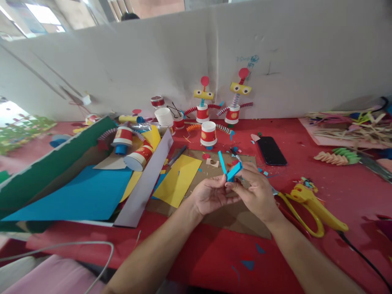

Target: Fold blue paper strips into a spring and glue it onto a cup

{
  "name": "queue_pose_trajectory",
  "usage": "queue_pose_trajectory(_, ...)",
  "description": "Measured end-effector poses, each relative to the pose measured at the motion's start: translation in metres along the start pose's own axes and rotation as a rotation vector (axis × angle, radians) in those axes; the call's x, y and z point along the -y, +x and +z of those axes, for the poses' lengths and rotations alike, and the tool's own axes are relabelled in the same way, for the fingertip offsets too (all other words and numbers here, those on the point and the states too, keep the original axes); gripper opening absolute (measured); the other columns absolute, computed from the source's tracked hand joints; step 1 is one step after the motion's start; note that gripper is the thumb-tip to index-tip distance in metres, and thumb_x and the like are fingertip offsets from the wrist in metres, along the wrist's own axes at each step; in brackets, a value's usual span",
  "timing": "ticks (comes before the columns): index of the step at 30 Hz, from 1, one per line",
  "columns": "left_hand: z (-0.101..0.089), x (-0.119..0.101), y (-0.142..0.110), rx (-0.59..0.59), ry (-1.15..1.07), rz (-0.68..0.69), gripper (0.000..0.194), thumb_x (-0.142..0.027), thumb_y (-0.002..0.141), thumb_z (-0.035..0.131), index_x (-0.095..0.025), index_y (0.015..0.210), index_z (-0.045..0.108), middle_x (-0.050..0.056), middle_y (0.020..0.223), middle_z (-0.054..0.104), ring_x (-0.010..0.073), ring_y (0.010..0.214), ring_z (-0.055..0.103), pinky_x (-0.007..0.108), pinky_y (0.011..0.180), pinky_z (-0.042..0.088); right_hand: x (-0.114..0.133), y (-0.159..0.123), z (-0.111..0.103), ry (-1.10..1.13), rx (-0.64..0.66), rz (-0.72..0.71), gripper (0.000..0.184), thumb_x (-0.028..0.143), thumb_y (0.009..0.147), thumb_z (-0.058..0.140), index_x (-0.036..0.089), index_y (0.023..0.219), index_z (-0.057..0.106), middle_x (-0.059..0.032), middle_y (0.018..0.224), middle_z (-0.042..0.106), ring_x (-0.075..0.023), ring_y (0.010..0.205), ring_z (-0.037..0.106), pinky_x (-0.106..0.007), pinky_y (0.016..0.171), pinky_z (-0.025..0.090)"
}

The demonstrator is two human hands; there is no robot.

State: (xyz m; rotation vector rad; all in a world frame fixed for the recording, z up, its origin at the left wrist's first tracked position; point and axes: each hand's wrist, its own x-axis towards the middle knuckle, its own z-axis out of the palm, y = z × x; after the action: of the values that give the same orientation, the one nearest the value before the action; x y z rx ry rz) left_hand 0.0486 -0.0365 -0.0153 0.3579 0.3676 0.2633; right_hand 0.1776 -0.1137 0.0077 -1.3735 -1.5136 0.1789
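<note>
Between my two hands is a blue paper strip, bent so that two arms stick up in a V. My left hand pinches its lower left part between thumb and finger. The thumb and fingers of my right hand close on its lower right part. Beneath them lies a brown cardboard sheet with paper scraps on it. Just beyond stands a red and white paper cup with orange and white folded-paper arms. A yellow paper sheet lies left of my hands.
Scissors with yellow handles and a yellow glue gun lie at right, below a black phone. Two finished cup figures stand by the white wall. A green-sided box at left holds blue paper and cups.
</note>
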Motion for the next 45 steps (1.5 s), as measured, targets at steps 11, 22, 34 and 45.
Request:
queue_pose_trajectory(11,0.002,0.004,0.007,-0.237,-0.005,0.135,0.008,-0.016,0.074,0.069,-0.014,0.081,0.066,0.001,0.073,0.062,0.0098,0.068,0.058,0.025,0.072,0.047,-0.019,-0.010,0.020,0.299,-0.015,0.393,0.021,0.032,0.081,0.062,0.025,0.100,0.068,-0.0030,0.100,0.070,-0.0198,0.088,0.062,-0.036,0.083,0.047)
queue_pose_trajectory(22,0.009,0.008,0.007,-0.328,0.023,0.289,0.007,-0.014,0.071,0.071,-0.012,0.076,0.066,0.002,0.068,0.064,0.0086,0.064,0.060,0.021,0.069,0.050,-0.018,-0.009,0.023,0.413,-0.054,0.504,0.024,0.033,0.081,0.062,0.024,0.102,0.071,-0.0043,0.106,0.069,-0.0206,0.096,0.062,-0.038,0.089,0.046)
queue_pose_trajectory(34,0.009,0.013,0.007,-0.374,0.277,0.469,0.019,-0.019,0.066,0.074,-0.015,0.084,0.070,0.004,0.085,0.071,0.0122,0.076,0.064,0.023,0.071,0.047,-0.023,-0.010,0.020,0.296,-0.067,0.419,0.020,0.032,0.083,0.059,0.023,0.096,0.071,-0.0032,0.095,0.067,-0.0192,0.091,0.061,-0.032,0.081,0.048)
queue_pose_trajectory(45,0.011,0.013,0.007,-0.366,0.267,0.562,0.019,-0.021,0.064,0.077,-0.014,0.078,0.067,0.005,0.082,0.071,0.0144,0.073,0.066,0.030,0.078,0.050,-0.021,-0.010,0.024,0.527,-0.118,0.657,0.023,0.035,0.074,0.068,0.021,0.092,0.072,-0.0033,0.086,0.073,-0.0192,0.075,0.066,-0.035,0.076,0.053)
